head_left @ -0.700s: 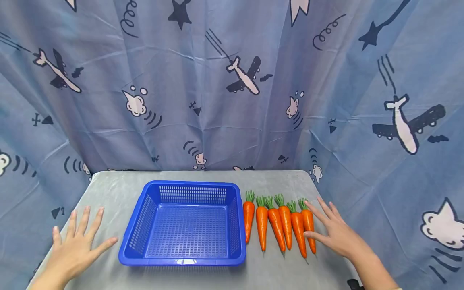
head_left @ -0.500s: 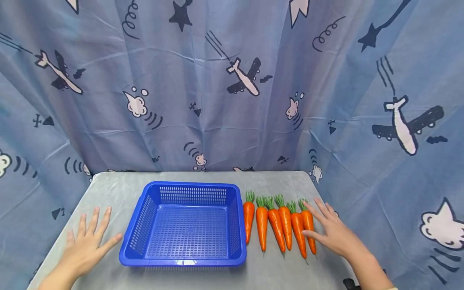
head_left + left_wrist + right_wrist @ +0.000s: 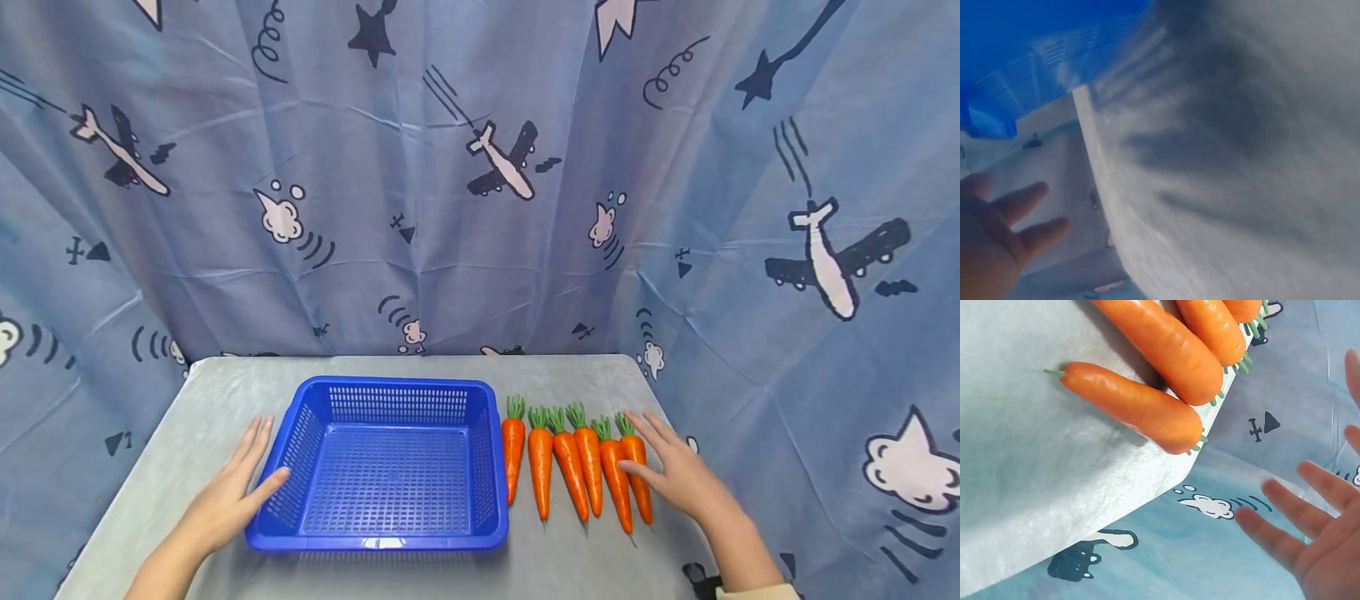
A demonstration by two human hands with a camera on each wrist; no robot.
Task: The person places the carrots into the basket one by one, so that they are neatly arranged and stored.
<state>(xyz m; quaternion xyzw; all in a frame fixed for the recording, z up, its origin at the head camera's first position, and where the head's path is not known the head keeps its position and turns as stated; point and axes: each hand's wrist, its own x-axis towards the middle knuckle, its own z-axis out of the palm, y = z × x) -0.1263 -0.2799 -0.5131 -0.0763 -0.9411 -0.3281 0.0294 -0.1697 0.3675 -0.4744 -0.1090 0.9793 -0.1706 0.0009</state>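
Note:
A blue plastic basket [image 3: 382, 542] with perforated walls sits on the table, nothing inside it. My left hand [image 3: 225, 504] is at its left side, fingers extended, the thumb overlapping the basket's rim in the head view. The left wrist view shows the basket's wall [image 3: 1041, 62] above my spread fingers [image 3: 1041, 237]. Several orange carrots [image 3: 540, 475] with green tops lie in a row right of the basket. My right hand [image 3: 678, 471], fingers straight and holding nothing, hovers by the rightmost carrot [image 3: 635, 454]. In the right wrist view that carrot [image 3: 1132, 406] lies nearest the table corner.
The pale grey table [image 3: 247, 375] is bordered by a blue curtain [image 3: 450, 250] printed with airplanes and clouds at the back and sides. A small black object [image 3: 702, 579] shows beside my right forearm.
My left hand has moved right and inward from the table's left edge to the basket's side. My right hand has shifted slightly left; basket and carrots stay in place.

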